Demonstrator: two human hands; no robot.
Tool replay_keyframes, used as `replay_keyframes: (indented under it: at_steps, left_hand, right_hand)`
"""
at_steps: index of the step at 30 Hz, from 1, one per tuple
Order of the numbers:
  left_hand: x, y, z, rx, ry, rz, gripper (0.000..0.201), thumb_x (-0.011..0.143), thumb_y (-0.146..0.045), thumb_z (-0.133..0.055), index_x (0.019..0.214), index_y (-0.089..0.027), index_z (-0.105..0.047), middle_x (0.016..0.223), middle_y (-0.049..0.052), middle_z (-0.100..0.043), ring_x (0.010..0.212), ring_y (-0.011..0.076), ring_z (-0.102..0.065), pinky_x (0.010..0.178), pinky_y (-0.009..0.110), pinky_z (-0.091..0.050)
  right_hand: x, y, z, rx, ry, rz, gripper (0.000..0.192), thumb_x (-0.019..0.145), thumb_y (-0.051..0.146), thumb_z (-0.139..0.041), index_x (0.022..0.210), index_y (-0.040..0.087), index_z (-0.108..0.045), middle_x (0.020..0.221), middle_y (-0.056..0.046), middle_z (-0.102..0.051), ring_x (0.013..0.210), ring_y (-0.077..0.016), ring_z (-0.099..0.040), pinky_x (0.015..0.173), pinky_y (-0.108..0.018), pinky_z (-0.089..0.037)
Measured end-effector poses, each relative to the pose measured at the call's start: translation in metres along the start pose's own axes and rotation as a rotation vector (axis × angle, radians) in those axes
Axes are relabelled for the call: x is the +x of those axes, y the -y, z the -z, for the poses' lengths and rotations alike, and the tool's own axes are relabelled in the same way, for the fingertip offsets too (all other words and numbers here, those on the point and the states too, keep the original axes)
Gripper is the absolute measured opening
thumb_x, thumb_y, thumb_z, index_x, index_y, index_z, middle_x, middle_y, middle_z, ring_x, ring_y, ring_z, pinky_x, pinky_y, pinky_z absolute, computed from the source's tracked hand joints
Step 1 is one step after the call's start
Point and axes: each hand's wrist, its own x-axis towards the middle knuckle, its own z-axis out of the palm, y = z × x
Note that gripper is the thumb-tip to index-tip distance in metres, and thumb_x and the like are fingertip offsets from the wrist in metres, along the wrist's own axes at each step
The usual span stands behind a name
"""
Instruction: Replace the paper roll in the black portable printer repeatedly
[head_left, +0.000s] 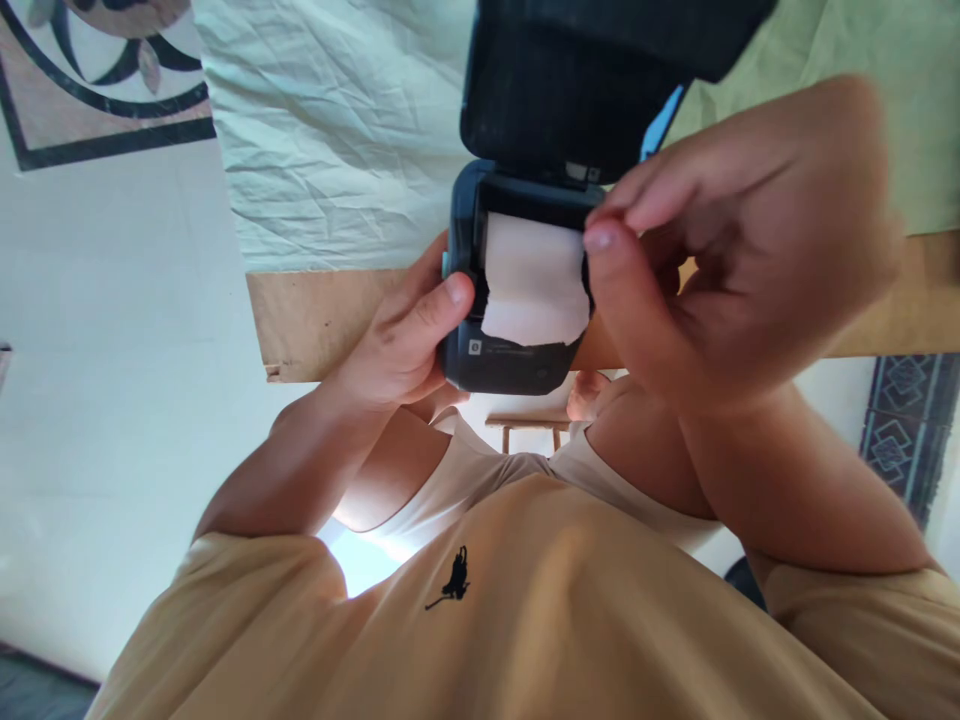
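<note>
A small dark portable printer [517, 372] is held over the table's front edge, its black lid [555, 100] swung open away from me. Inside its bay sits a white paper roll [536, 270], with a ragged loose end lying toward me over the front lip. My left hand [409, 335] grips the printer's left side, thumb on the rim. At the right rim, my right hand [750, 240] has thumb and fingertip pinched together beside the paper's upper right corner. Whatever lies between those fingertips is hidden.
A pale green cloth [337, 130] covers the wooden table [322, 315], leaving a bare strip along the front. Beyond the lid is a larger dark object [675, 35], cut off by the top edge. Below the table, a small wooden stool-like piece [525, 422] shows between my legs.
</note>
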Motion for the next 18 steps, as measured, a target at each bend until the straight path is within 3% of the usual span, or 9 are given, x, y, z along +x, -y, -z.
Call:
replay_keyframes:
  at_steps: [3, 6, 9, 12, 15, 18]
  left_hand:
    - [-0.003, -0.007, -0.002, 0.062, 0.005, 0.088, 0.059, 0.080, -0.057, -0.076, 0.125, -0.020, -0.066, 0.109, 0.010, -0.073, 0.117, 0.0307, -0.067, 0.079, 0.033, -0.057]
    - [-0.004, -0.013, -0.002, 0.087, -0.012, 0.142, 0.064, 0.073, -0.061, -0.080, 0.121, -0.021, -0.067, 0.096, 0.007, -0.071, 0.095, 0.0262, -0.070, 0.062, 0.028, -0.051]
    - [-0.003, -0.011, -0.001, 0.092, -0.047, 0.169, 0.068, 0.069, -0.063, -0.082, 0.120, -0.020, -0.068, 0.090, 0.007, -0.068, 0.093, 0.0274, -0.068, 0.063, 0.029, -0.051]
    - [-0.003, -0.006, -0.002, 0.071, -0.041, 0.113, 0.057, 0.079, -0.059, -0.076, 0.120, -0.020, -0.068, 0.089, 0.006, -0.066, 0.091, 0.0257, -0.069, 0.061, 0.029, -0.051]
    - [-0.002, -0.005, -0.003, 0.024, 0.001, 0.039, 0.049, 0.090, -0.056, -0.061, 0.122, -0.020, -0.067, 0.097, 0.008, -0.069, 0.093, 0.0247, -0.071, 0.058, 0.027, -0.049]
    - [-0.001, -0.008, -0.004, 0.023, -0.001, 0.151, 0.056, 0.080, -0.057, -0.076, 0.122, -0.020, -0.067, 0.104, 0.008, -0.072, 0.106, 0.0292, -0.071, 0.067, 0.027, -0.054]
  right_hand:
    - [0.004, 0.010, -0.004, -0.220, -0.197, 0.106, 0.024, 0.096, 0.039, -0.049, 0.086, 0.027, -0.067, 0.072, 0.000, -0.064, 0.063, -0.0145, -0.055, 0.063, -0.032, -0.040]
    - [0.004, 0.014, -0.005, -0.380, -0.109, 0.069, 0.034, 0.097, 0.042, -0.043, 0.080, 0.026, -0.067, 0.064, -0.001, -0.062, 0.060, -0.0152, -0.052, 0.056, -0.031, -0.026]
    - [0.003, 0.012, -0.003, -0.448, 0.016, 0.067, 0.032, 0.095, 0.044, -0.044, 0.087, 0.026, -0.070, 0.071, -0.003, -0.068, 0.063, -0.0194, -0.059, 0.055, -0.032, -0.022]
    - [0.003, 0.008, -0.001, -0.448, 0.070, 0.129, 0.031, 0.090, 0.046, -0.050, 0.107, 0.030, -0.070, 0.086, -0.003, -0.076, 0.065, -0.0247, -0.064, 0.052, -0.034, -0.023]
    - [0.006, 0.007, 0.002, -0.381, 0.122, 0.124, 0.039, 0.086, 0.046, -0.056, 0.122, 0.035, -0.065, 0.097, 0.001, -0.078, 0.071, -0.0255, -0.068, 0.051, -0.036, -0.031]
    - [0.004, 0.008, 0.009, -0.234, 0.091, 0.151, 0.035, 0.083, 0.042, -0.063, 0.117, 0.033, -0.065, 0.089, 0.003, -0.076, 0.066, -0.0188, -0.066, 0.054, -0.035, -0.041]
